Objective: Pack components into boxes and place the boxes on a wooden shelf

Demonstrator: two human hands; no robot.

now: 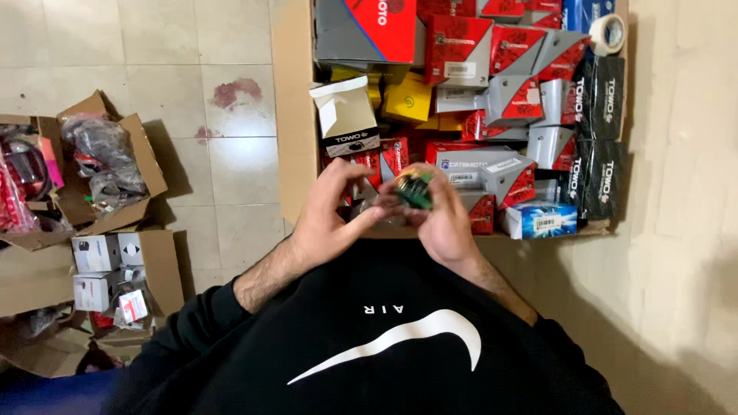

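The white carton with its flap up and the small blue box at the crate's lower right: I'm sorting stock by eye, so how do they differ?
The white carton stands open, flap raised; the blue box is closed. The white carton is plain white above a black band; the blue box is glossy blue with a white label. The white carton sits at the big cardboard box's left wall, the blue box by its near right corner. Both are small cardboard packages.

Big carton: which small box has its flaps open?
The white-and-black box at the carton's left edge, above the left hand; its top flaps stand open, the others are shut.
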